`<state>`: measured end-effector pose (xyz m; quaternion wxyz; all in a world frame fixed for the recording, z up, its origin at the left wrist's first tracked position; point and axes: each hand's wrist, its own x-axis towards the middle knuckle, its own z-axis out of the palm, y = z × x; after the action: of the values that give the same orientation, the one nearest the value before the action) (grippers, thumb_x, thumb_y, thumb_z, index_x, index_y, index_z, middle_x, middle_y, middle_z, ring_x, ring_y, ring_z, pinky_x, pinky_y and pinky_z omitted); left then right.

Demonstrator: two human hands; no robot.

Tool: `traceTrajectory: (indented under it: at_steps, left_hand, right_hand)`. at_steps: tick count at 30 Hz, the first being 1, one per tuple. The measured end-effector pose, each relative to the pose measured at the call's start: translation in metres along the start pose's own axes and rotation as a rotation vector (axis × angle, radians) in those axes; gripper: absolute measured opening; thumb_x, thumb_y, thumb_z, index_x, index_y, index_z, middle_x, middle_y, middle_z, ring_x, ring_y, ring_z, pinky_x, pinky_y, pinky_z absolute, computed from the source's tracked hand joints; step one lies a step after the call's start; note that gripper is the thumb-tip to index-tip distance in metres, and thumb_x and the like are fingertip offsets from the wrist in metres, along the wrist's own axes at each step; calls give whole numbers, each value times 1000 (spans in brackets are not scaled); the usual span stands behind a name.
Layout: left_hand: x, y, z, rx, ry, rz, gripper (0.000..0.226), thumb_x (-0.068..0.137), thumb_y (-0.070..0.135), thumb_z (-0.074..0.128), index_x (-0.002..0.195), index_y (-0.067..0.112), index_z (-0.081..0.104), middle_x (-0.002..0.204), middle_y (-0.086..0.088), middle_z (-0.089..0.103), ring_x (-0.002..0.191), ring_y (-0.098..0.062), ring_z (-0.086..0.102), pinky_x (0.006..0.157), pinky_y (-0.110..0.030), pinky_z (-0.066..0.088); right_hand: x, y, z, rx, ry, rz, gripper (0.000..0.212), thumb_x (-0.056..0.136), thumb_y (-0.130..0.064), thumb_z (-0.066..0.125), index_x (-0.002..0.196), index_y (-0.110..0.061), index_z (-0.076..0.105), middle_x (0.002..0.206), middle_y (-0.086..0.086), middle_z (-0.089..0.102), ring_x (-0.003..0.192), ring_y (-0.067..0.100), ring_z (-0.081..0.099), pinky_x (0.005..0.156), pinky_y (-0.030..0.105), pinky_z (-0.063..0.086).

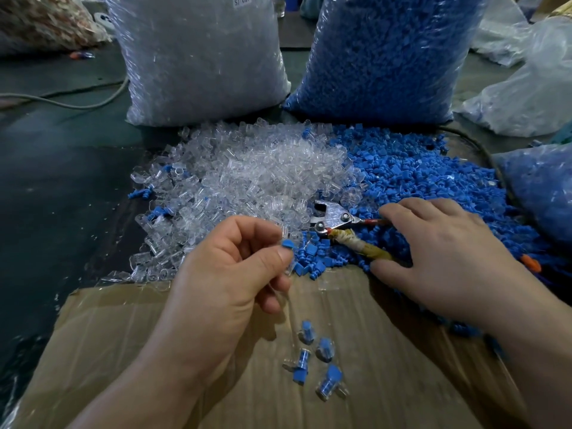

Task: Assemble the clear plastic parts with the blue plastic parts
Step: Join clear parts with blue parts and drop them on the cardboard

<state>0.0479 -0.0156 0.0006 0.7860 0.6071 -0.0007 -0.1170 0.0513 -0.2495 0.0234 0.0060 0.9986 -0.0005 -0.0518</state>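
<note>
Left hand [229, 274] pinches a blue plastic part [287, 244] (centre of frame); right hand [448, 252], fingers relaxed and uncurled, touches the pliers [337, 222].

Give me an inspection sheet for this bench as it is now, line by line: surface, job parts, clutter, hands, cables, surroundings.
Surface: dark table; cardboard sheet laid at the near edge.
Job's things: clear parts pile beside blue parts pile; four assembled pieces on the cardboard; clear parts bag and blue parts bag standing behind.
Clutter: pliers with a taped handle, lying where the piles meet.
Hands: left hand pinches a blue part; right hand open, at the pliers' handles.
Cables: grey cable at left; dark cable at right.
Surroundings: more plastic bags at right; patterned cloth far left.
</note>
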Motion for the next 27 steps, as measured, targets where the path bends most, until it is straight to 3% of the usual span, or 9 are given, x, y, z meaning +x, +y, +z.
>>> traceTrajectory:
  at_steps: [4,12,15,19,22,27]
  left_hand:
    - [-1,2,1,-6,5,-7,14,67,13,72,80,20,72,60,-7,63,45,-14,55,38,-19,46]
    - [2,-1,0,25,-1,2,13,67,14,72,78,22,73,60,-6,62,46,-14,55,38,-20,45]
    - [2,0,0,10,-4,-12,13,67,15,71,78,22,73,59,-7,62,46,-15,54,37,-21,45]
    - [0,0,-4,10,-2,-28,16,68,18,72,84,20,72,61,-7,62,46,-17,52,41,-27,47]
    - [0,2,-5,18,1,0,19,66,22,72,85,22,72,63,-6,63,48,-17,54,42,-27,48]
    - [3,2,-12,90,22,122,13,71,21,69,83,27,71,67,-3,66,52,-17,57,40,-24,48]
  right_hand:
    - [1,3,1,-34,6,-22,74,78,-69,48,142,-40,21,140,-13,38,127,21,30,103,42,31]
    - [12,-5,3,73,173,-17,59,74,-59,38,129,-38,44,108,-10,59,95,19,48,82,40,36]
    - [9,-4,1,202,269,24,54,79,-52,40,129,-32,46,99,-5,57,84,18,46,68,33,32]
    - [-1,-5,-6,324,441,-4,50,83,-55,51,127,-30,45,96,-9,48,81,12,44,68,31,31]
    - [-11,-13,-9,334,390,-152,44,84,-54,52,121,-31,51,92,-14,45,78,5,46,62,22,32]
    - [-22,-19,-7,328,240,-285,52,77,-52,44,124,-33,53,105,-17,52,93,5,51,75,20,41]
